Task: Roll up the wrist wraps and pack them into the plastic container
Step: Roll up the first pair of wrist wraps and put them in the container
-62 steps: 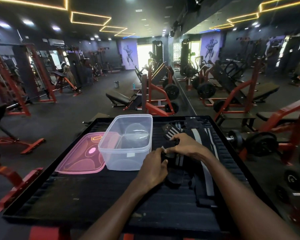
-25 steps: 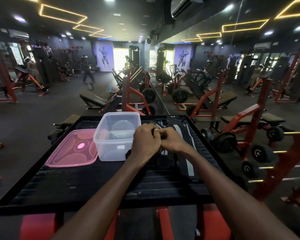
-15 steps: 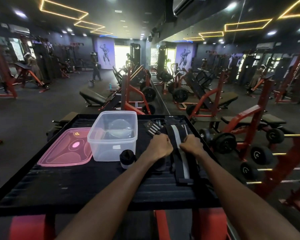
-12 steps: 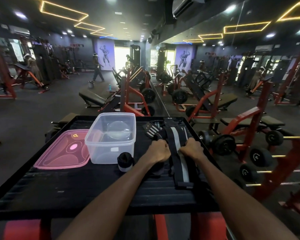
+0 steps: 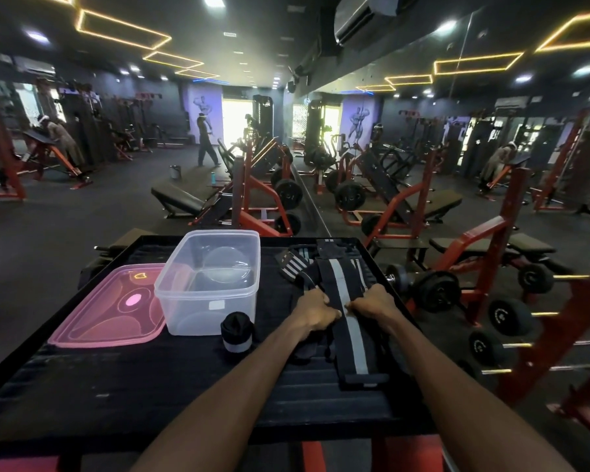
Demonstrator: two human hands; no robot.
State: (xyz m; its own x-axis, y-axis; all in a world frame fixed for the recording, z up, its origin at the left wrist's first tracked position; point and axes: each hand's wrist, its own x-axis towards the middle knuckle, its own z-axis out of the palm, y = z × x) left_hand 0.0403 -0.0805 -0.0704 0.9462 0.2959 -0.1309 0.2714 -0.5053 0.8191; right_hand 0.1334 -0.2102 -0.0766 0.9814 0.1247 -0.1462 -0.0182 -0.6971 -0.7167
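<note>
Hands first: we see our left hand (image 5: 315,310) and right hand (image 5: 372,305) curled over the two long edges of a flat black wrist wrap with a grey centre stripe (image 5: 346,321), thumbs pinching it near its middle, the strap stretched lengthwise toward us on the black ribbed table mat (image 5: 150,379). A second earlier both fists were bunched together, touching, above the mat right beside the clear rectangular plastic container (image 5: 208,284); now they sit apart, one on each side of the stripe. We also find a rolled black wrist wrap with a white band (image 5: 237,336) standing on end just in front of the container's near right corner, outside it, where nothing showed a second ago; half a second back it was already there and it has not shifted. The container holds no wraps that we can make out, only reflections through its walls. Its translucent pink lid (image 5: 106,315) lies flat against the container's left side, as before. Beyond our hands, further black-and-white striped wraps (image 5: 295,265) lie heaped at the mat's far edge, partly under the stretched one. To the right of the table, black dumbbells on a red rack (image 5: 436,291) stand close by.
</note>
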